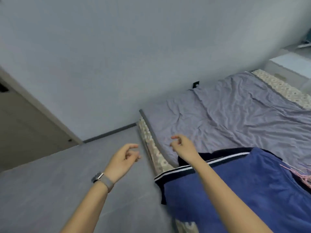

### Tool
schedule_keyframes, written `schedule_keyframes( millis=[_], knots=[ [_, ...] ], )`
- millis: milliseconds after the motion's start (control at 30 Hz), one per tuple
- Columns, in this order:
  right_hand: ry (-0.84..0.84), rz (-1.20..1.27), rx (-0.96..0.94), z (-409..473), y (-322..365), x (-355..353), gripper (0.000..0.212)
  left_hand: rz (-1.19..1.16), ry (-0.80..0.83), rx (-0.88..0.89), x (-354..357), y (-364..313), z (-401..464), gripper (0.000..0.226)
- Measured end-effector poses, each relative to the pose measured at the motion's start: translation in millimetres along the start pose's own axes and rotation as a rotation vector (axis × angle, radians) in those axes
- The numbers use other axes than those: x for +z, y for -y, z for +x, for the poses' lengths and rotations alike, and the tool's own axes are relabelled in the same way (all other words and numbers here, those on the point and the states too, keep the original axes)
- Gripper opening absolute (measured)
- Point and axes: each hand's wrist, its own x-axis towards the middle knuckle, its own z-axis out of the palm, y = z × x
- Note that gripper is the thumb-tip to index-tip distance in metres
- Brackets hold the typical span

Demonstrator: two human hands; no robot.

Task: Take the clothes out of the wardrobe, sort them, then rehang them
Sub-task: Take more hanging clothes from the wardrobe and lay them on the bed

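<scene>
**Clothes out on the bed; sorting and rehanging not yet done**

- Both hands empty. Left hand (125, 155) hangs over the floor (50, 190) just off the bed's near-left edge, fingers loosely curled, holding nothing. Right hand (182, 146) hovers over the bed (235, 111) near that same edge, fingers also loosely curled, nothing between them.
- Blue garment (244, 190) lies on the bed's near end, spread fairly flat, partly over a dark garment with white-striped trim (193, 167) that reaches the near-left edge. A pink item (301, 179) shows at the right, cut off by the frame; cannot tell what it is.
- Wardrobe not in view; no hangers in view.
- Judgement: removal at least partly done, since some clothes are out. No separate piles visible, so sorting looks barely begun. Rehanging all remains.
</scene>
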Motion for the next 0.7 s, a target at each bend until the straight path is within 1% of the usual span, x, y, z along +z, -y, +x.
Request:
schedule_keyframes(
  millis=[67,133,233,367,500,600,700],
  knots=[
    [0.116,0.128,-0.047,-36,54,77,0.023,-0.158,-0.186,-0.081,-72,32,-71,0.019],
    [0.235,0.196,-0.109,-79,97,153,0.023,-0.220,-0.353,-0.140,-129,68,-149,0.021],
    [0.462,0.227,-0.185,-152,148,255,0.021,-0.318,-0.569,-0.233,-183,121,-269,0.024],
    [0.754,0.164,-0.238,-239,197,356,0.020,-0.429,-0.841,-0.381,-217,175,-393,0.025],
    [1.032,0.036,-0.345,-308,229,443,0.020,-0.522,-1.189,-0.483,-240,214,-479,0.020],
    [1.178,-0.006,-0.382,-354,248,499,0.020,-0.586,-1.396,-0.539,-252,229,-530,0.019],
    [1.300,-0.074,-0.426,-400,261,555,0.020,-0.610,-1.556,-0.567,-262,234,-576,0.022]
  ],
)
